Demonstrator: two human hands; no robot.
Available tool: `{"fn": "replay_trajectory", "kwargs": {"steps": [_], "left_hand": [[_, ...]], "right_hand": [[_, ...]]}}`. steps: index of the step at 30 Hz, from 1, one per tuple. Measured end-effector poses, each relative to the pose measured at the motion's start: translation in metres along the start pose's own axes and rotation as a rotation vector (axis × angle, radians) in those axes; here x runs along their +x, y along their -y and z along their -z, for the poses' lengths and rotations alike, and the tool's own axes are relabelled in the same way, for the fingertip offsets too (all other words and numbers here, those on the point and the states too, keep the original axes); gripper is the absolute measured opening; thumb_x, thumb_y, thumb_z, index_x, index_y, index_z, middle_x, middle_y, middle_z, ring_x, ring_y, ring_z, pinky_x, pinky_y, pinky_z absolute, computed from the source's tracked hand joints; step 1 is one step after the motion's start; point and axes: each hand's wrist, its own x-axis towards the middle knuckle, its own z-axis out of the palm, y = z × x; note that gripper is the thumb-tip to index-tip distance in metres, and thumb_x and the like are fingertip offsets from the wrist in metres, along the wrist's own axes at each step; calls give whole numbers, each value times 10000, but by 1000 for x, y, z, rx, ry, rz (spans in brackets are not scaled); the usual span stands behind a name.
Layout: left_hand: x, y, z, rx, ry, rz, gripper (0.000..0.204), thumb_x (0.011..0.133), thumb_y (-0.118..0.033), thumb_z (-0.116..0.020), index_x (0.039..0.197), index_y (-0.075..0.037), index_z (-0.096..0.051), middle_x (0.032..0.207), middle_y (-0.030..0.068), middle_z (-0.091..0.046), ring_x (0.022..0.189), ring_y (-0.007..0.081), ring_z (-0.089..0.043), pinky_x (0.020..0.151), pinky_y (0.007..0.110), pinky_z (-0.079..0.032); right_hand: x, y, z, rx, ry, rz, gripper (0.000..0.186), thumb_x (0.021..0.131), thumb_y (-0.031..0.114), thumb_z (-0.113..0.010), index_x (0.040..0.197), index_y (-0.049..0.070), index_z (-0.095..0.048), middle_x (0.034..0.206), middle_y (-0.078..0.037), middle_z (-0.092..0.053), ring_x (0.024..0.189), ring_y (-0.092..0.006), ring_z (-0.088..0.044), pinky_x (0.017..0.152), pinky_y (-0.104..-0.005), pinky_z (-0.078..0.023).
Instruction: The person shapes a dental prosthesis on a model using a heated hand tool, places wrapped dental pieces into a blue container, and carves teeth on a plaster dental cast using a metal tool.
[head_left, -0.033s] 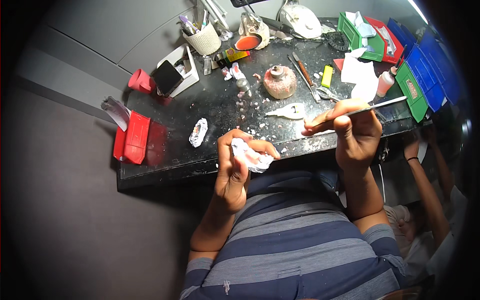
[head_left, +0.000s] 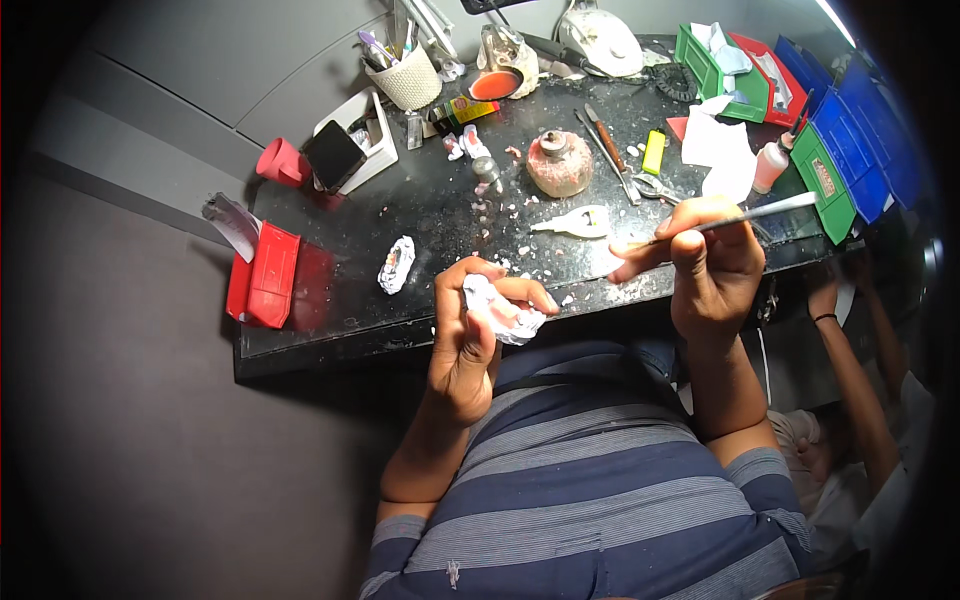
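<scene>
White plaster cast (head_left: 505, 312) sits gripped in left hand (head_left: 470, 335); right hand (head_left: 715, 262) pinches thin tool (head_left: 745, 215); hard pressing could chip it

Pretty dim overall, with the brightest light coming from the upper right, where a strip glows at the rim. The glossy black table (head_left: 420, 215) catches soft glare and a red reflection. Heavy fisheye vignette darkens the corners, straight edges bend, and the far edges go soft.

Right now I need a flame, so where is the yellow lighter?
The yellow lighter lies toward the bench's back right in the head view, between the knife-like tools and the white paper.
</scene>
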Motion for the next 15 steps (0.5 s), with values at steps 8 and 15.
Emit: {"fn": "replay_trajectory", "kwargs": {"steps": [8,15], "left_hand": [[-5,-8,3,-57,8,93,678,1040,-492,-423,1394,74,-306,1021,209,-631,960,246,-610,920,380,-461],[-5,-23,-11,9,-155,176,731,1036,-545,-388,1390,94,-370,1086,141,-620,984,206,-618,916,341,-467]], "right_hand": [[-13,2,-20,-348,384,120,183,927,-33,-641,1110,-52,-640,1028,-195,-726,969,-283,-735,864,-369,-591],[-12,7,-36,-506,516,246,272,789,-33,-745,1056,-17,-693,1040,-182,-719,964,-296,-732,807,-357,-609]]}}
